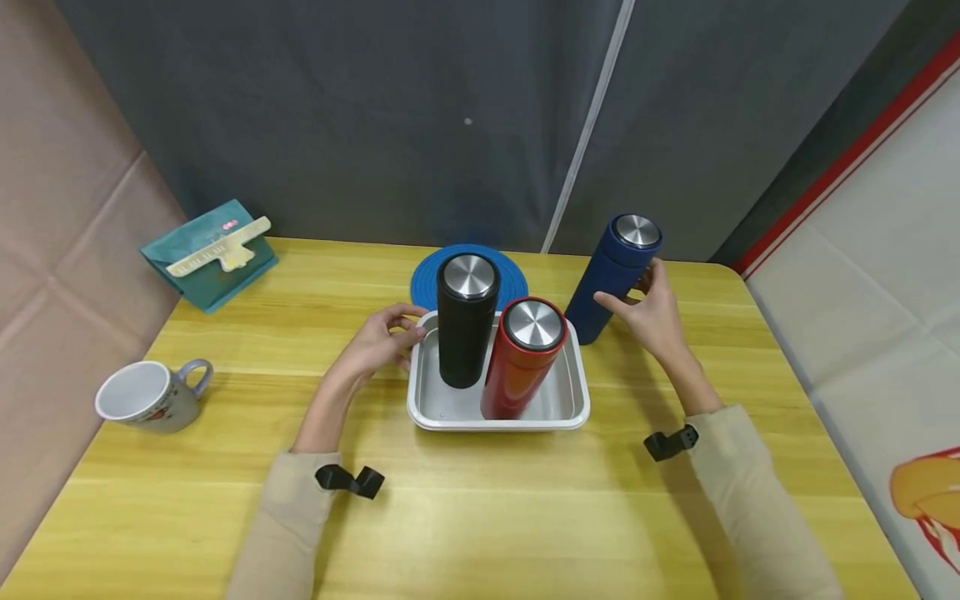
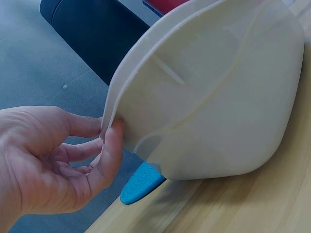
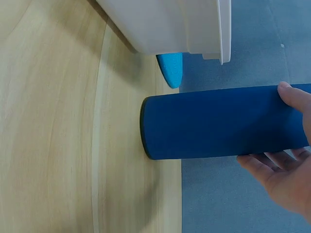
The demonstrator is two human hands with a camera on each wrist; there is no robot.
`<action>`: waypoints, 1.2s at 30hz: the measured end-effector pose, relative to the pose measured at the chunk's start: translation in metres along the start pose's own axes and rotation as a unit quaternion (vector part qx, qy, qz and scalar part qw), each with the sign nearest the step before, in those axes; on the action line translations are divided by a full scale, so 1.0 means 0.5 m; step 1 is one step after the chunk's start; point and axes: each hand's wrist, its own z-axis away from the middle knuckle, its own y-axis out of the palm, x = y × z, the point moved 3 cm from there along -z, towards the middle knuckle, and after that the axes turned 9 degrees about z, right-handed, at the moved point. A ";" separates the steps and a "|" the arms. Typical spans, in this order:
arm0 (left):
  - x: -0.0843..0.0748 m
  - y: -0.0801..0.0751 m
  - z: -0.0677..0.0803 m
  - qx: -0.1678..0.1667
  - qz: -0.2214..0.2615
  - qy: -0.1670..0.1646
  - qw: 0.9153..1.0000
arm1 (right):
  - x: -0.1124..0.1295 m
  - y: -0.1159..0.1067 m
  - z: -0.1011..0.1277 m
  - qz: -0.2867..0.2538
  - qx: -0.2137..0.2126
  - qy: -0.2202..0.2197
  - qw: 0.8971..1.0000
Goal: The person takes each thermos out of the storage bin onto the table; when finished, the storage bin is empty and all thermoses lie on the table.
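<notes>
Blue bottle (image 1: 613, 268) gripped in right hand (image 1: 652, 317), thumb and fingers round upper body, just right of pale tray (image 1: 558, 387); contact with wooden table (image 1: 487, 517) hard to tell. Left hand (image 1: 384, 340) pinches tray's left rim. Black bottle (image 1: 465, 333), red bottle (image 1: 521, 371) stand inside; blue mat (image 1: 513, 279) behind, mug (image 1: 161, 400) far left.

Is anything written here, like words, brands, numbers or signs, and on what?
Nothing readable anywhere.
Mug: small print, too blurred to read.
Teal pouch and clip: any marks are too small to read.
Blue bottle, black bottle, red bottle, tray: no lettering visible.
</notes>
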 end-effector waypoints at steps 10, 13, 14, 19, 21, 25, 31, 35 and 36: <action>0.000 0.000 -0.006 -0.005 -0.005 -0.005 1.000 | -0.055 0.018 -0.016 -0.020 -0.004 0.003 1.000; 0.000 0.001 -0.007 -0.006 -0.005 -0.003 1.000 | -0.048 0.019 -0.014 -0.027 -0.001 0.008 1.000; 0.000 0.001 -0.007 -0.005 -0.005 -0.001 1.000 | -0.044 0.018 -0.013 -0.030 0.000 0.009 1.000; 0.001 0.001 -0.008 -0.002 -0.001 0.004 1.000 | -0.009 0.012 -0.002 -0.045 0.002 0.014 0.999; 0.001 0.002 -0.008 -0.002 0.001 0.004 1.000 | -0.001 0.011 0.001 -0.053 -0.002 0.013 0.999; 0.000 0.002 -0.009 -0.005 -0.001 0.003 1.000 | -0.018 0.014 0.002 -0.056 -0.015 0.014 0.998; -0.002 0.005 -0.011 -0.004 0.000 0.003 1.000 | -0.042 0.016 0.011 -0.070 -0.029 0.017 0.997; -0.003 0.008 -0.011 -0.004 0.001 0.003 1.000 | -0.049 0.014 0.025 -0.091 -0.029 0.022 0.995; -0.003 0.009 -0.011 -0.003 0.002 0.004 1.000 | -0.050 0.014 0.030 -0.098 -0.028 0.024 0.994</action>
